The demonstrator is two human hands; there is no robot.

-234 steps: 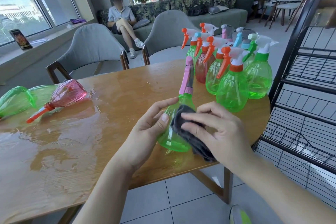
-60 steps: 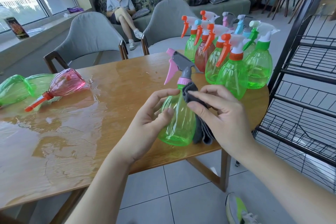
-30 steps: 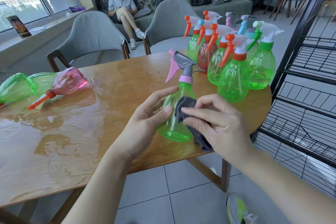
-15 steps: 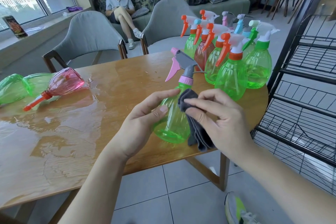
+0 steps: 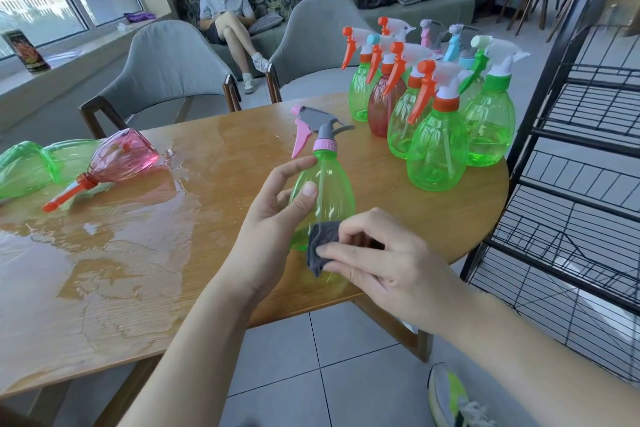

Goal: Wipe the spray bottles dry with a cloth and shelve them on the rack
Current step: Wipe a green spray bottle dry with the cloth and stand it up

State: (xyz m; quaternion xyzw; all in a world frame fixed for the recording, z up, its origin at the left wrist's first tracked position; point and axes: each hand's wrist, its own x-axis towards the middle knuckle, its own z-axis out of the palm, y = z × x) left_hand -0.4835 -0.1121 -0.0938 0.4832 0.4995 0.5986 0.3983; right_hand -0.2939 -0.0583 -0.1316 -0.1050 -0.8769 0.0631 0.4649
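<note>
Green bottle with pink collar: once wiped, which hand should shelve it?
Probably left. The left hand already grips the green bottle, while the right hand pinches the grey cloth, though the rack stands on the right.

Wooden bench (image 5: 207,163), left portion wet with pooled water (image 5: 114,253). Upright spray bottles (image 5: 436,135) clustered at far right. Pink bottle (image 5: 121,156) and green bottles (image 5: 31,166) lying at far left.

Our left hand (image 5: 273,218) and right hand (image 5: 391,263) are ungloved, with no rings or watch. Our forearms carry no sleeves. Below, we wear a grey sneaker (image 5: 450,399) with a lime-green panel and pale laces.
</note>
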